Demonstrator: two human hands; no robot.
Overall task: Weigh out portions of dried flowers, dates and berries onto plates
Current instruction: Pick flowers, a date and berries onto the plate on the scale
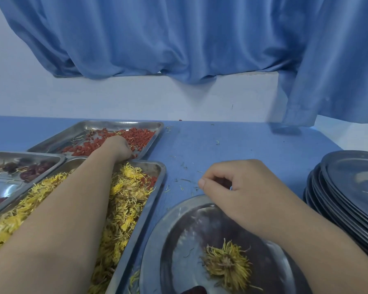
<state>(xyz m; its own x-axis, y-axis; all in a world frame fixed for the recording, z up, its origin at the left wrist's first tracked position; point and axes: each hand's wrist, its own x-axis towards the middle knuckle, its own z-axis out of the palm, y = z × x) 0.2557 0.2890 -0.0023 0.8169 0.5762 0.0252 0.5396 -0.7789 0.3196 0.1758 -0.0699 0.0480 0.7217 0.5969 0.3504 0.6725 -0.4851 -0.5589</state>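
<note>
Fingers point(130, 154) of the left hand point(117, 146) close on goji berries point(142, 134) in the far tray point(115, 123); the right hand point(242, 187) pinches a dark fruit point(222, 183) above the plate point(155, 240). Loose berries may drop among the chrysanthemums point(125, 198) on the way back.

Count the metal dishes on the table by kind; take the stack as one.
trays: 3 (berry tray, date tray, flower tray)
single plate: 1
plate stack: 1
Total: 5
</note>
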